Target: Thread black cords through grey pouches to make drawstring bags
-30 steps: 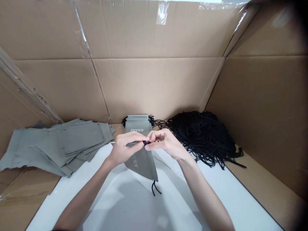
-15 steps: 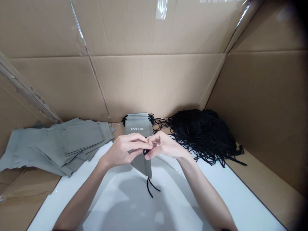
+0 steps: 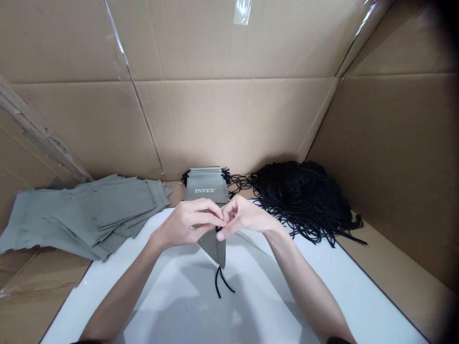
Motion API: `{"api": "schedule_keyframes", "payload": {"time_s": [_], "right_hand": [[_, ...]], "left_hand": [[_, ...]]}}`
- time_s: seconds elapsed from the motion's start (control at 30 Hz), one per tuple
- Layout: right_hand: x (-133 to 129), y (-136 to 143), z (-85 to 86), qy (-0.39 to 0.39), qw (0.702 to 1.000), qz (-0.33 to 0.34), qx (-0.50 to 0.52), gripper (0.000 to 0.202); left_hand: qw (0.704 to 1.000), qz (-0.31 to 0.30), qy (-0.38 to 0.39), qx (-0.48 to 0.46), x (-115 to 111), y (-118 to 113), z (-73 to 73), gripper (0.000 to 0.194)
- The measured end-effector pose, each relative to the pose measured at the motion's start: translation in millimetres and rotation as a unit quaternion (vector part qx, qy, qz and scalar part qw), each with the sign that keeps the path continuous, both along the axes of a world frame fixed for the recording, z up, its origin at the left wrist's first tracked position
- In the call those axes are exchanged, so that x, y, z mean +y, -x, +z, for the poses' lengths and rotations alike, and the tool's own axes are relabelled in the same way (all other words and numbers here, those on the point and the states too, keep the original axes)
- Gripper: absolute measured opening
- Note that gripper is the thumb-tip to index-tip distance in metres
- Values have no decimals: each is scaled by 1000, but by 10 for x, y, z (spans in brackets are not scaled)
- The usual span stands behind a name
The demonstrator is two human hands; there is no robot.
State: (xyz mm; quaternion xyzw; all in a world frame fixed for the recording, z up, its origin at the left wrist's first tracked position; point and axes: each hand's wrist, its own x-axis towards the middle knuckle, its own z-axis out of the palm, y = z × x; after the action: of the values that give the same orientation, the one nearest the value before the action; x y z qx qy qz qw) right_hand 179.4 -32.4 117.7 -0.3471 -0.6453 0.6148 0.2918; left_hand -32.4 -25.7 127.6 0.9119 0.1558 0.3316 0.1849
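My left hand [image 3: 191, 220] and my right hand [image 3: 245, 216] meet at the centre, fingertips pinched together over a bit of black cord [image 3: 218, 229]. Below them hangs a small grey drawstring pouch [image 3: 214, 251], tilted over the white table. Two loose ends of black cord [image 3: 220, 283] dangle from its lower corner. Both hands are closed; the fingers hide most of the cord between them. Just behind stands a stack of grey pouches [image 3: 206, 181] marked INTEX, with black cords at its sides.
At the left lies a spread pile of grey pouches [image 3: 125, 205]. A large heap of black cords [image 3: 301, 200] lies at the right. Cardboard walls [image 3: 233, 124] enclose the back and sides of the white table [image 3: 201, 315].
The hands stay pinched in nearly the same place, and the black cord between them shows less. The hanging pouch and its loose cord ends have swung slightly left.
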Motion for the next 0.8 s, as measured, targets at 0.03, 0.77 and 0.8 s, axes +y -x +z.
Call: {"api": "schedule_keyframes", "payload": {"time_s": [0.03, 0.77, 0.8], "right_hand": [[6, -5, -9, -1, 1000, -2, 0, 30], [-152, 186, 78, -326, 913, -242, 50, 17], [-173, 205, 80, -344, 903, -253, 40, 14]], "left_hand": [[1000, -2, 7, -4, 2, 0, -8, 27], [974, 167, 57, -141, 26, -101, -55, 9], [972, 173, 52, -148, 20, -107, -49, 9]]}}
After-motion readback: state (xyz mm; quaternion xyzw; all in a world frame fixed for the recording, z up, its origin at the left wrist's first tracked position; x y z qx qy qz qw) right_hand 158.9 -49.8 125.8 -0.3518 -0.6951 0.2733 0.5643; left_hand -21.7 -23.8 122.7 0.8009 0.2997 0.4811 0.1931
